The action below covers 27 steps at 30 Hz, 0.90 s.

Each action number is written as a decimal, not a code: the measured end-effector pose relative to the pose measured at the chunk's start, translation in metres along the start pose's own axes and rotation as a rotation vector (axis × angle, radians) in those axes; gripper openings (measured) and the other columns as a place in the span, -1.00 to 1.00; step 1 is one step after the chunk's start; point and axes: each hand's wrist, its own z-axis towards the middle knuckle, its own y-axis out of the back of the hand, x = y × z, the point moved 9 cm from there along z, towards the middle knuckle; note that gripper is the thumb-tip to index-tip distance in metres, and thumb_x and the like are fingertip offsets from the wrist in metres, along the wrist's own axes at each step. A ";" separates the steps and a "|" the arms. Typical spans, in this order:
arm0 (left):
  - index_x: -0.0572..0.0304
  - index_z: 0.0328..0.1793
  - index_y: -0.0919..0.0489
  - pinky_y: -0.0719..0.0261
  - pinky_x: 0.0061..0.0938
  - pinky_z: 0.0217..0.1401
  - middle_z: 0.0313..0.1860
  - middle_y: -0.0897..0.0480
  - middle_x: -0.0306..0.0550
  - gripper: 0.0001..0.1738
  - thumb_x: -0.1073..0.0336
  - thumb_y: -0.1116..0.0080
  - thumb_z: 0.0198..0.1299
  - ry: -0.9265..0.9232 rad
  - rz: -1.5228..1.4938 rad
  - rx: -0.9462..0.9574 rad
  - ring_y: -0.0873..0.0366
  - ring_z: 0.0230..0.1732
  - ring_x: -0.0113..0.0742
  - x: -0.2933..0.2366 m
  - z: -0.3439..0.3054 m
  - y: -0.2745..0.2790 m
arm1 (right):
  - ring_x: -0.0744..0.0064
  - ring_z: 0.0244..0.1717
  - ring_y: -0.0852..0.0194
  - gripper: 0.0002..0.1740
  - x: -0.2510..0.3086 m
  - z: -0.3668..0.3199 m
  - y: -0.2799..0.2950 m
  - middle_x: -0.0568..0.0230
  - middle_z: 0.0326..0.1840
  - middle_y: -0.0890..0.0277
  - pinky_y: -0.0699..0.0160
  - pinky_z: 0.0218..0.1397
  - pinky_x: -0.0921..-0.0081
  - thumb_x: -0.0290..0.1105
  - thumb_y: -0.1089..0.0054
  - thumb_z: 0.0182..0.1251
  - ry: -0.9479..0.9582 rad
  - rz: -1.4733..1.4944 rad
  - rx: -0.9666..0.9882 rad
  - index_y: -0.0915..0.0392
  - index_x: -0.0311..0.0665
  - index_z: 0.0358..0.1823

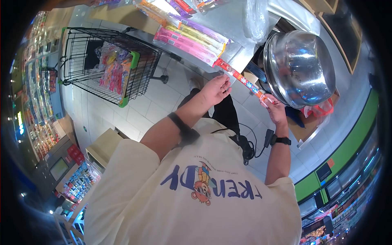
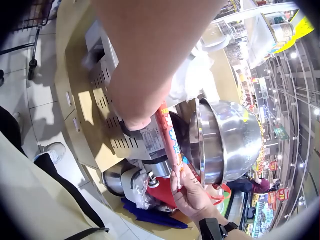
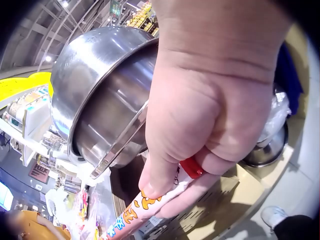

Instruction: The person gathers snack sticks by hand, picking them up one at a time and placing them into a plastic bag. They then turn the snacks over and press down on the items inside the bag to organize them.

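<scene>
A long, narrow red packet (image 1: 245,81) with blue and white flower prints slants between my hands. My right hand (image 1: 275,109) pinches its near end between thumb and fingers. The right wrist view shows the packet (image 3: 134,212) running out from the thumb, its red tip showing between the fingers. Beside the far end is my left hand (image 1: 217,90), fingers loosely curled and holding nothing. In the left wrist view that hand (image 2: 137,95) overlaps the packet's upper end. Long pink packets (image 1: 185,43) lie with yellow and purple ones on the metal counter (image 1: 239,47), just beyond the red packet.
Nested steel bowls (image 1: 304,69) stand at the right, close to my right hand. A clear plastic bag (image 1: 256,20) lies on the counter. On the left is a black wire shopping cart (image 1: 110,67) with colourful packages. Another person's arm (image 1: 67,3) reaches in at the upper left.
</scene>
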 end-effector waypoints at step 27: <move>-0.01 -0.08 -0.50 -0.61 -0.30 0.31 -0.06 -0.68 -0.10 -0.80 0.53 -0.22 0.35 -0.203 -0.079 0.047 -0.67 0.10 -0.27 0.007 0.007 -0.021 | 0.42 -0.10 -0.65 -0.71 -0.022 -0.082 0.042 0.16 -0.07 -0.69 -0.63 0.03 0.49 -0.53 -0.30 0.41 0.053 0.023 -0.102 -0.61 -0.45 0.11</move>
